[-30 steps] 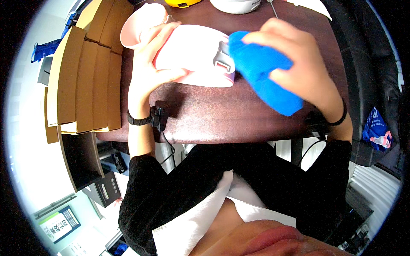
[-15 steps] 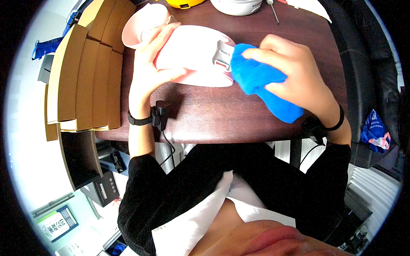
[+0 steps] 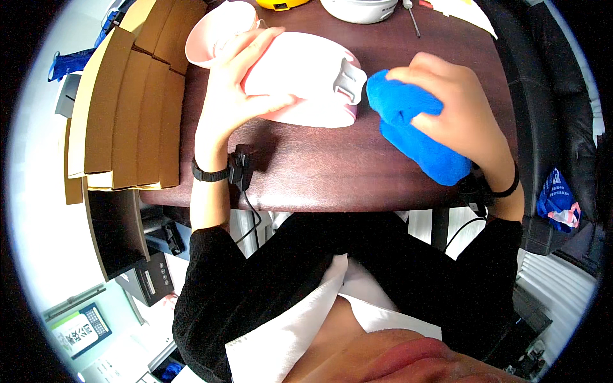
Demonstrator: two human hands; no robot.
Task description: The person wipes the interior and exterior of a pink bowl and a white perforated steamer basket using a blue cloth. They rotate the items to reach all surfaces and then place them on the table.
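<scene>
A pink-and-white appliance (image 3: 300,67) lies tilted over the table, with a rounded body, a flared pink cup-like part (image 3: 214,30) at its left and a grey-white slotted piece (image 3: 349,82) at its right end. I cannot tell its exact kind. My left hand (image 3: 239,86) grips it around the left side of the body, thumb along the near edge and fingers over the top. In my right hand (image 3: 450,102) is a bunched blue cloth (image 3: 402,99); its lower part hangs down. A small gap separates the cloth from the slotted piece.
Brown cardboard boxes (image 3: 131,118) stand along the left of the dark wooden table (image 3: 319,172). At the far edge are a yellow object (image 3: 281,4), a white rounded appliance (image 3: 361,9) and a screwdriver (image 3: 413,19). A black sofa (image 3: 549,96) is at the right.
My right hand and the blue cloth have moved right, off the slotted end they were touching. The appliance and my left hand have shifted slightly right.
</scene>
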